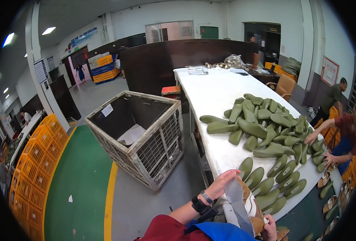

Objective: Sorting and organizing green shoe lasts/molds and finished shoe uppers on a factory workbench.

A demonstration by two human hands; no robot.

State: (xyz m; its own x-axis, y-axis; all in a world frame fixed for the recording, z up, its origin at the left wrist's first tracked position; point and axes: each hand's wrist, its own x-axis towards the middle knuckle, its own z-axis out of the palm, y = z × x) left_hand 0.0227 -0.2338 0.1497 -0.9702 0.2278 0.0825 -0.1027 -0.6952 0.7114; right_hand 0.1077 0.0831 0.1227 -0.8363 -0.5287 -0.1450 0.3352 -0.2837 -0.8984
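Note:
A shoe upper in brown suede and white with a grey lining is held up at the near edge of the table, by my body. My left hand pinches its upper end. At the lower end my right hand is closed round the brown part, some of its fingers hidden. Just beyond the upper, several green shoe lasts lie side by side in rows. Farther back is a large heap of green lasts on the white table.
A co-worker's hands touch the heap's right side. Shoes and lasts lie on a lower surface at right. An open wheeled-bin-sized crate with mesh sides stands left of the table. Stacked orange crates line the green walkway.

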